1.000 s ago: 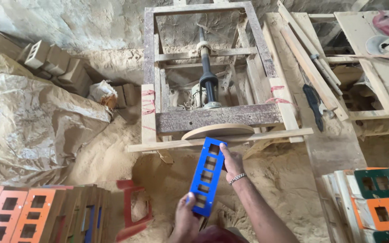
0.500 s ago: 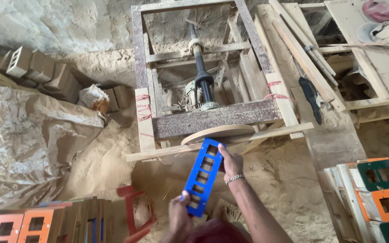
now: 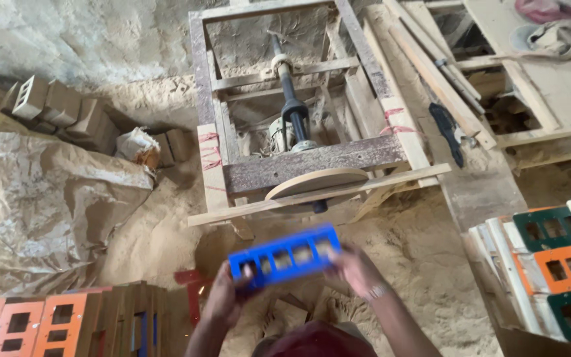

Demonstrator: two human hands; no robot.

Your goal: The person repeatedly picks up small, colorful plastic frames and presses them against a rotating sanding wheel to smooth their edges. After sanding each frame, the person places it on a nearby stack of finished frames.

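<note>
Both hands hold a blue slotted frame (image 3: 285,256), a flat painted piece with a row of square openings, nearly level and slightly raised toward the right. The left hand (image 3: 223,297) grips its left end, fingers curled over the edge; the right hand (image 3: 355,270) clasps the right end, with a bangle at the wrist. The frame is blurred, so the exact finger placement is hard to read.

Just beyond the hands stands a rough wooden machine frame (image 3: 312,158) with a round sanding disc (image 3: 318,182) at its near edge and a dark shaft (image 3: 292,109) running back from it. A long wooden slat (image 3: 318,195) crosses under the disc. Between the blue frame's far edge and the disc lies a strip of open sawdust floor (image 3: 160,238).

To the left of the hands spreads a crumpled tarp (image 3: 41,198), and near the left hand stands a stack of orange frames (image 3: 28,324). To the right, well apart, are stacked green and orange frames (image 3: 556,258). A red piece (image 3: 190,284) lies in the sawdust just beside the left hand.
</note>
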